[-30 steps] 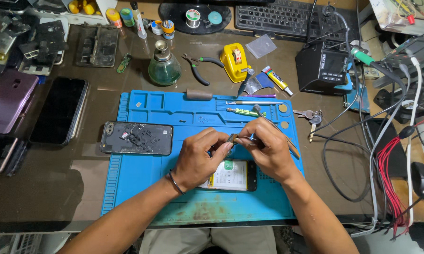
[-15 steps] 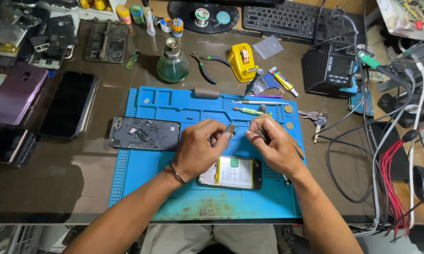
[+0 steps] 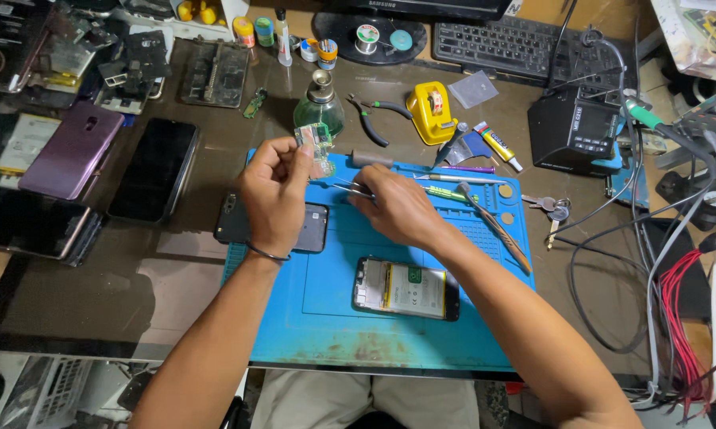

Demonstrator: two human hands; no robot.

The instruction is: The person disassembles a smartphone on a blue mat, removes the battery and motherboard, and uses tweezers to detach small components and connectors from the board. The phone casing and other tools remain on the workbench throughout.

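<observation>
My left hand (image 3: 274, 191) is raised over the left part of the blue work mat (image 3: 326, 334) and pinches a small green circuit board (image 3: 316, 147) upright between thumb and fingers. My right hand (image 3: 397, 208) holds thin metal tweezers (image 3: 350, 189), their tips pointing left toward the board. An opened phone (image 3: 406, 288) with its insides showing lies flat on the mat below my right wrist. A dark phone back (image 3: 314, 228) lies on the mat under my left hand.
A glass bottle (image 3: 320, 107), pliers (image 3: 371, 119), a yellow tool (image 3: 431, 111), a glue tube (image 3: 497, 144) and screwdrivers (image 3: 497, 226) sit behind and right of the mat. Phones (image 3: 153, 168) and parts crowd the left. A black station (image 3: 572, 131), keyboard (image 3: 501, 40) and cables (image 3: 683, 318) fill the right.
My left hand has lifted up and to the left, away from the opened phone, now holding the green circuit board. My right hand has shifted up with the tweezers.
</observation>
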